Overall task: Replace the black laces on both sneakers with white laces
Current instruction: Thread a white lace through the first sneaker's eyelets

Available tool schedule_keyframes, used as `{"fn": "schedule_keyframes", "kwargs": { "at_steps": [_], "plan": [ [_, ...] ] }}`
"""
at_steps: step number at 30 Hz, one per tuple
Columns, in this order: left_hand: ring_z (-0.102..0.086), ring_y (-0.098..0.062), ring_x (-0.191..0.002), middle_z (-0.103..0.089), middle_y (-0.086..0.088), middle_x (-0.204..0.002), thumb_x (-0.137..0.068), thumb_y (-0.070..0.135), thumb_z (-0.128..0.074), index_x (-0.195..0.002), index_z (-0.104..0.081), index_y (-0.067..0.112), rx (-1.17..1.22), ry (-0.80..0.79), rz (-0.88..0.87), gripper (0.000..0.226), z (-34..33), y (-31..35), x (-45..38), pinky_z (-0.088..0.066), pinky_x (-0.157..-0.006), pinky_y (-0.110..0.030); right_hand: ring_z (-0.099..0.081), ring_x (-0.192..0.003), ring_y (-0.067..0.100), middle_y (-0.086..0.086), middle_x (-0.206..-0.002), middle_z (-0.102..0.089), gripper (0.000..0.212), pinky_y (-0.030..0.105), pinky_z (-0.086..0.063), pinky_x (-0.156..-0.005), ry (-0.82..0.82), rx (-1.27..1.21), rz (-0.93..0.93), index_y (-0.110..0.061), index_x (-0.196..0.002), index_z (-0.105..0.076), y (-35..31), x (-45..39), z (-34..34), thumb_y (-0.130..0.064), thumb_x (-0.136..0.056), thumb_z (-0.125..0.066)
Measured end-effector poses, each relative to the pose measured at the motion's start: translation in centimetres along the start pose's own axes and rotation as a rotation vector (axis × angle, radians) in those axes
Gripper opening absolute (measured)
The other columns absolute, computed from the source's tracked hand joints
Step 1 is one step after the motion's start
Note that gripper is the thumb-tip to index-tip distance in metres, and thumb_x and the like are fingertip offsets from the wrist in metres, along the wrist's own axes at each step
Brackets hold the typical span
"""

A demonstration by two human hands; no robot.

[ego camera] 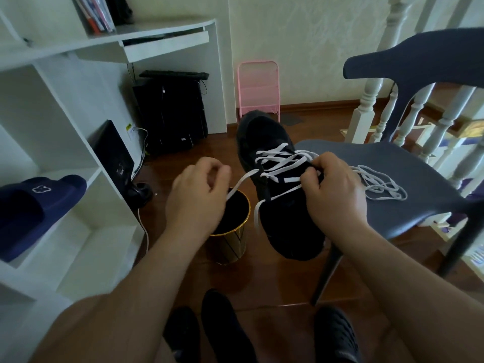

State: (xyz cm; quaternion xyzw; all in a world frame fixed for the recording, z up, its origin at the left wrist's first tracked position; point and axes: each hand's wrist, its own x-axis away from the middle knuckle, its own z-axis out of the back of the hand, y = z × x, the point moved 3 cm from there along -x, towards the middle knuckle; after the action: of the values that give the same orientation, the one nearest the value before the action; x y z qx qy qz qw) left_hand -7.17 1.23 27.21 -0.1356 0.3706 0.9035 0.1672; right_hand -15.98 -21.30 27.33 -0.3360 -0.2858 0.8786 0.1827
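Observation:
A black sneaker lies on the front-left edge of the grey chair seat, its heel hanging over the edge toward me. A white lace crosses several of its eyelets. My left hand pinches one white lace end, drawn out to the left of the shoe. My right hand grips the shoe's right side at the eyelets, fingers curled round the lace there. A second loose white lace lies in a tangle on the seat to the right. Another black sneaker sits on the floor near me.
A gold bin with a dark inside stands on the wooden floor below my left hand. White shelves with a navy slipper are at left. A pink rack leans on the wall. White stair balusters stand behind the chair.

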Motion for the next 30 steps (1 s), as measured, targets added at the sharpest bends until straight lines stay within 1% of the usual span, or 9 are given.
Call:
{"fn": "schedule_keyframes", "kwargs": {
  "at_steps": [3,6,9,12,16,20,22,27,30],
  "plan": [
    [-0.048,-0.01,-0.095,-0.052,0.016,-0.095,-0.103,0.065,-0.04,-0.112,-0.057,0.039,-0.108,-0.061,-0.2,0.032,-1.7,1.9,1.3,-0.04,-0.068,-0.031,-0.051,-0.076,0.018,-0.008,-0.081,-0.055,0.014,0.034,-0.035,-0.062,-0.009,-0.006,0.017,-0.02,-0.089,-0.055,-0.4,0.3,-0.3,-0.026,-0.1,-0.051],
    [-0.054,-0.013,-0.09,-0.056,0.013,-0.089,-0.106,0.054,-0.044,-0.101,-0.055,0.034,-0.013,-0.09,-0.238,0.023,-2.7,2.0,1.5,-0.048,-0.069,-0.037,-0.052,-0.076,0.019,-0.006,-0.082,-0.054,0.014,0.037,-0.039,-0.064,-0.015,-0.008,0.057,-0.02,-0.088,-0.054,-0.7,0.6,-0.5,-0.026,-0.1,-0.051],
    [-0.059,-0.015,-0.086,-0.058,0.009,-0.089,-0.107,0.046,-0.048,-0.092,-0.056,0.034,0.128,-0.096,-0.15,0.02,-2.7,1.1,0.8,-0.055,-0.072,-0.046,-0.053,-0.076,0.02,-0.006,-0.083,-0.055,0.014,0.038,-0.042,-0.064,-0.02,0.006,0.061,-0.02,-0.089,-0.055,-0.5,0.4,-0.4,-0.027,-0.1,-0.05],
    [-0.057,-0.016,-0.077,-0.056,0.004,-0.088,-0.109,0.043,-0.043,-0.088,-0.051,0.032,0.051,0.019,0.057,0.025,-0.8,-0.8,-0.8,-0.048,-0.062,-0.04,-0.054,-0.077,0.02,-0.008,-0.082,-0.055,0.014,0.037,-0.041,-0.064,0.003,0.002,0.035,-0.02,-0.091,-0.057,0.1,-0.4,0.2,-0.027,-0.1,-0.05],
    [-0.055,-0.021,-0.089,-0.054,0.0,-0.104,-0.11,0.046,-0.037,-0.108,-0.056,0.025,-0.19,-0.017,0.177,0.028,0.5,-3.0,-1.7,-0.04,-0.071,-0.037,-0.052,-0.076,0.017,-0.013,-0.08,-0.051,0.012,0.034,-0.034,-0.065,0.011,-0.007,0.016,-0.025,-0.088,-0.053,0.4,-0.4,0.5,-0.026,-0.1,-0.05],
    [-0.05,-0.002,-0.088,-0.047,0.01,-0.111,-0.107,0.057,-0.041,-0.124,-0.053,0.038,-0.024,-0.14,-0.024,0.028,-1.3,-0.3,0.1,-0.041,-0.07,-0.031,-0.051,-0.078,0.018,-0.014,-0.078,-0.049,0.014,0.034,-0.03,-0.063,-0.011,-0.008,0.013,-0.028,-0.087,-0.049,-0.1,0.0,0.1,-0.027,-0.1,-0.05],
    [-0.051,-0.003,-0.09,-0.045,0.012,-0.114,-0.107,0.057,-0.042,-0.128,-0.05,0.04,-0.039,-0.158,-0.138,0.028,-1.9,1.2,1.1,-0.044,-0.068,-0.027,-0.051,-0.079,0.017,-0.012,-0.08,-0.051,0.013,0.034,-0.033,-0.066,-0.02,-0.009,0.022,-0.029,-0.088,-0.049,-0.4,0.2,0.0,-0.027,-0.1,-0.05],
    [-0.051,-0.01,-0.088,-0.047,0.012,-0.101,-0.109,0.05,-0.039,-0.108,-0.054,0.038,-0.078,-0.164,-0.204,0.019,-2.4,1.6,1.2,-0.045,-0.066,-0.031,-0.052,-0.08,0.017,-0.011,-0.083,-0.052,0.012,0.034,-0.036,-0.068,-0.036,0.001,0.055,-0.03,-0.089,-0.05,-0.6,0.5,-0.2,-0.028,-0.101,-0.05],
    [-0.05,-0.012,-0.08,-0.048,0.008,-0.095,-0.108,0.043,-0.041,-0.096,-0.052,0.033,-0.114,-0.018,-0.084,0.019,-1.0,0.7,0.0,-0.039,-0.063,-0.033,-0.054,-0.08,0.018,-0.009,-0.084,-0.056,0.012,0.035,-0.037,-0.066,-0.027,0.023,0.038,-0.025,-0.091,-0.055,-0.1,-0.1,0.2,-0.028,-0.101,-0.05]
  ]
}}
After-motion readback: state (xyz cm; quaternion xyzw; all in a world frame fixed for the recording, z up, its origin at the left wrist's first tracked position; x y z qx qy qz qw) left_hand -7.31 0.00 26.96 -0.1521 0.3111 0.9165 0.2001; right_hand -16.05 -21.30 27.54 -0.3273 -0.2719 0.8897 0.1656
